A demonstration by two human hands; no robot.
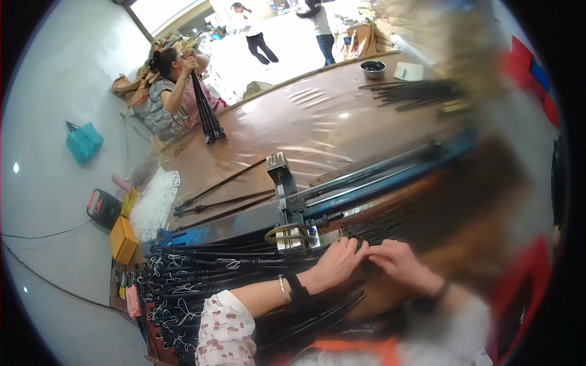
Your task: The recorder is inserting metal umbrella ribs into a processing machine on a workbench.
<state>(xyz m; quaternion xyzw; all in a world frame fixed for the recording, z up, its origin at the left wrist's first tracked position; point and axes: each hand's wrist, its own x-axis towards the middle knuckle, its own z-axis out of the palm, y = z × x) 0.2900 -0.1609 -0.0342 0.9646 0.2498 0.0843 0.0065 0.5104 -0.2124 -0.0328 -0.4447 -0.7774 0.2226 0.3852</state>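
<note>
At the near side of the bench my left hand (337, 263) and my right hand (400, 265) meet, fingertips almost touching. Both are closed in a pinch; whatever lies between the fingers is too small and hidden to make out. Just beyond them is a pile of thin, dark, coil-like pieces (375, 230). A metal clamping fixture (288, 204) on a blue rail (366, 199) stands beyond my left hand. Many black rods (207, 268), some with white cord loops, lie to the left and partly under my left forearm.
Across the bench (287, 116) at far left, a person (177, 91) holds a bundle of black rods (207, 116). A bowl (373, 69) and loose dark rods (415, 93) lie at the far right. A yellow box (122, 239) stands beside a white heap (155, 204).
</note>
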